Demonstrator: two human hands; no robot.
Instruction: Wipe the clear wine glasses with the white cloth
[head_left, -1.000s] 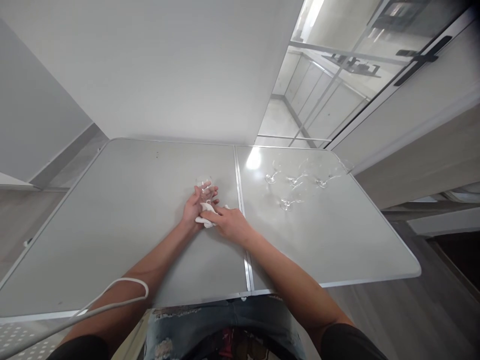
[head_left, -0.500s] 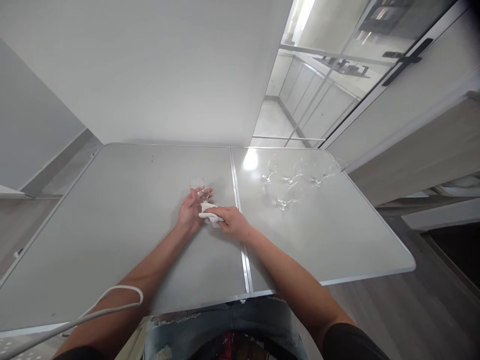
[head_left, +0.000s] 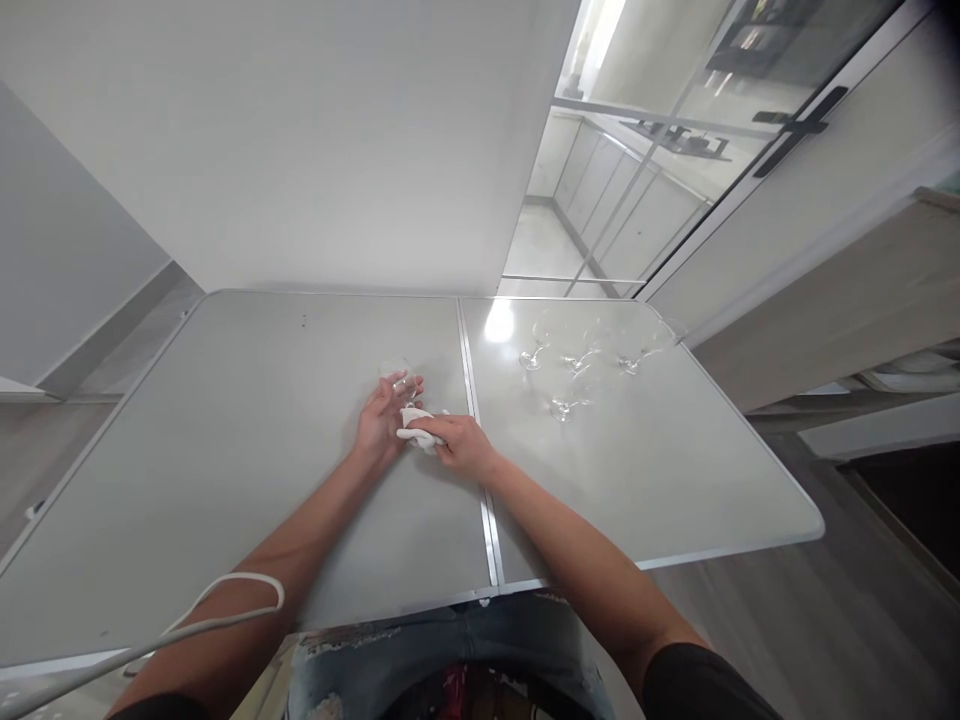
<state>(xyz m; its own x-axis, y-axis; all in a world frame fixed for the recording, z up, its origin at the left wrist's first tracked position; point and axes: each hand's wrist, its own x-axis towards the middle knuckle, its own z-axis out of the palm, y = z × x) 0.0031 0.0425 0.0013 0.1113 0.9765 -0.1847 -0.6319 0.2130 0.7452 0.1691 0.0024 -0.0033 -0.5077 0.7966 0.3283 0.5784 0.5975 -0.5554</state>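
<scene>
My left hand (head_left: 380, 423) is wrapped round a clear stemmed glass (head_left: 399, 377) whose bowl sticks out past my fingers, over the middle of the grey folding table (head_left: 225, 440). My right hand (head_left: 461, 443) pinches a small white cloth (head_left: 417, 430) and presses it against the lower part of the glass, right beside my left palm. Both hands meet just left of the table's metal centre seam (head_left: 472, 420).
Several clear stemmed glasses (head_left: 577, 365) stand or lie on the right half of the table, near the far edge. A white cable (head_left: 202, 610) loops over my left forearm. A white wall lies behind the table, and a glass door (head_left: 637, 170) stands at the right.
My hands have barely shifted; the right hand with the cloth has moved a little along the glass. The view has drifted slightly.
</scene>
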